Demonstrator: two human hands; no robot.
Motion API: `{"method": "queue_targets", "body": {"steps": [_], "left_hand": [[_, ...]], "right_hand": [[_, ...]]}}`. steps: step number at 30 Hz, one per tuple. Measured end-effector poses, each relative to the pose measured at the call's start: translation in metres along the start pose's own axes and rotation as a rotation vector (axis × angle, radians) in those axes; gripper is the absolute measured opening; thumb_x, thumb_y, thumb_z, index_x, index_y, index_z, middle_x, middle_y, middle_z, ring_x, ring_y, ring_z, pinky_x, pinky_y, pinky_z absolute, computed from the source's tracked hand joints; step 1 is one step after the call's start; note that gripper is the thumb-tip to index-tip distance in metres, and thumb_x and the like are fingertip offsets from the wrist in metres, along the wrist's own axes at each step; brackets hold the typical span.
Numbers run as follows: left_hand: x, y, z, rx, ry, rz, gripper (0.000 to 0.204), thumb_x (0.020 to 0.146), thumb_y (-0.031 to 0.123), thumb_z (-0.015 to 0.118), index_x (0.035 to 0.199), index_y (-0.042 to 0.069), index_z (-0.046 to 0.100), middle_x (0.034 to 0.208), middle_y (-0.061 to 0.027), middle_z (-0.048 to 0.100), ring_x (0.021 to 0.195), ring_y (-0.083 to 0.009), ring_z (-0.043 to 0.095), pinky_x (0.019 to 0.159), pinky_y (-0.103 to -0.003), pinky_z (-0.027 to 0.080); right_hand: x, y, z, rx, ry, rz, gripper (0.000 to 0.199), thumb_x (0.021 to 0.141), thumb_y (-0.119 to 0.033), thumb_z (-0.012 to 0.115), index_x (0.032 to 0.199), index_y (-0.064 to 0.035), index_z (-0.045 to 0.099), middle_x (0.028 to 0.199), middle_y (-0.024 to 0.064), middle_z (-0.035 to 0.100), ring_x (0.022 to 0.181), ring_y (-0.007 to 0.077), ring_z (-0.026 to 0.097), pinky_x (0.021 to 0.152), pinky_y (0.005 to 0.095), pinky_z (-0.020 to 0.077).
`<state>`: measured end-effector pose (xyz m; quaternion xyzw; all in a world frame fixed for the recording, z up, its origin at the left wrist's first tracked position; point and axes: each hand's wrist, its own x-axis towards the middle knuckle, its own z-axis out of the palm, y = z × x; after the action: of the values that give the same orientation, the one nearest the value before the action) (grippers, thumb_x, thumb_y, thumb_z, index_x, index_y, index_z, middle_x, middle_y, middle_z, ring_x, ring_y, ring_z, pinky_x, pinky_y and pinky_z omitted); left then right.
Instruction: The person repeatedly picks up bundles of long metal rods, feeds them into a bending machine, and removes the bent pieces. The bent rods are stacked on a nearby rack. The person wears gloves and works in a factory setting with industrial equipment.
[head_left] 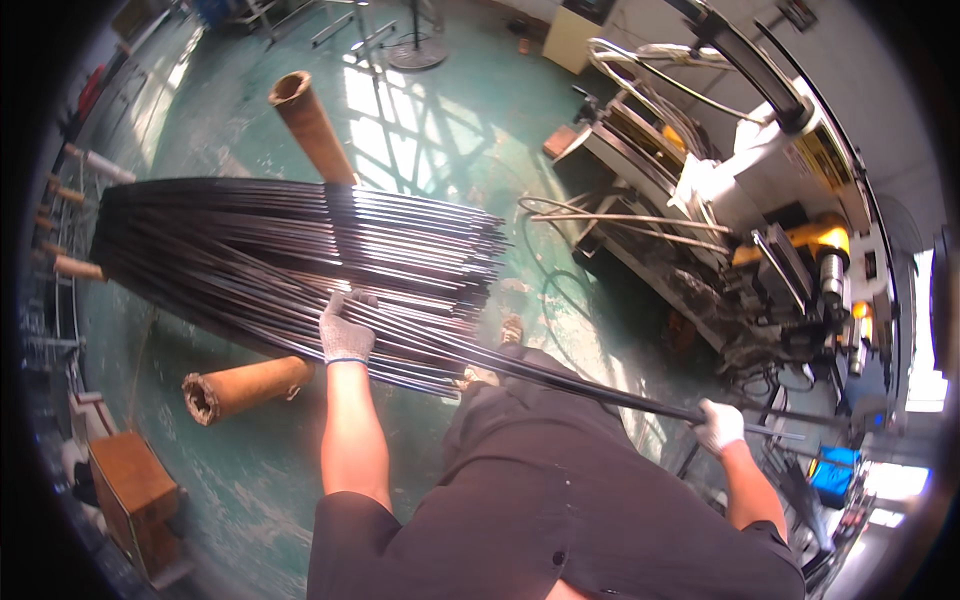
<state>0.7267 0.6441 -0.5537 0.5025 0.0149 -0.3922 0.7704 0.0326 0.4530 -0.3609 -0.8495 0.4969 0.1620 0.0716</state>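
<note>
A wide layer of long, thin dark metal rods (410, 240) stretches across the left and middle of the view, their near-right ends uneven. Several rods are pulled out as a narrow bundle (580, 385) that slants in front of my body toward the right. My right hand (720, 427), in a white knit glove, is closed round this bundle near its right end, and thin tips stick out beyond it. My left hand (348, 328), gloved too with a blue cuff edge, has its fingers curled over the bundle farther back, above the layer.
Brown cardboard tubes stand out from the rod layer, one at the far side (315, 130) and one at the near side (250, 388). A machine (780, 170) with hoses and yellow parts fills the right. A brown box (135, 490) sits lower left, a blue bin (835, 475) lower right.
</note>
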Motion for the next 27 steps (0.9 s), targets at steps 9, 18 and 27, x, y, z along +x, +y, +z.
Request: {"method": "queue_targets", "body": {"steps": [9, 18, 27], "left_hand": [[-0.080, -0.021, 0.104, 0.116, -0.079, -0.038, 0.009, 0.094, -0.006, 0.063, 0.097, 0.002, 0.065, 0.090, -0.0049, 0.062, 0.084, -0.0161, 0.061, 0.072, -0.032, 0.055], [-0.109, 0.085, 0.246, -0.425, -0.416, -0.052, 0.013, 0.111, 0.010, 0.054, 0.118, 0.002, 0.062, 0.092, -0.0023, 0.056, 0.081, -0.0153, 0.053, 0.083, -0.031, 0.050], [-0.179, -0.102, 0.493, -0.004, -0.545, -0.076, 0.016, 0.106, 0.009, 0.067, 0.119, 0.003, 0.059, 0.096, -0.0050, 0.061, 0.090, -0.0190, 0.056, 0.089, -0.034, 0.051]], "right_hand": [[0.044, -0.040, 0.057, 0.099, -0.035, 0.146, 0.010, 0.082, -0.019, 0.067, 0.085, -0.0104, 0.070, 0.083, 0.0192, 0.073, 0.086, 0.0401, 0.072, 0.078, 0.0510, 0.0547], [-0.023, 0.185, 0.123, 0.688, 0.818, 1.040, 0.021, 0.098, -0.023, 0.066, 0.103, -0.0023, 0.067, 0.108, 0.0213, 0.068, 0.100, 0.0388, 0.067, 0.098, 0.0517, 0.0514], [0.090, 0.168, 0.087, 3.068, 0.955, 0.382, 0.022, 0.088, 0.011, 0.057, 0.105, -0.0030, 0.061, 0.100, 0.0133, 0.068, 0.103, 0.0339, 0.070, 0.106, 0.0580, 0.0565]]}}
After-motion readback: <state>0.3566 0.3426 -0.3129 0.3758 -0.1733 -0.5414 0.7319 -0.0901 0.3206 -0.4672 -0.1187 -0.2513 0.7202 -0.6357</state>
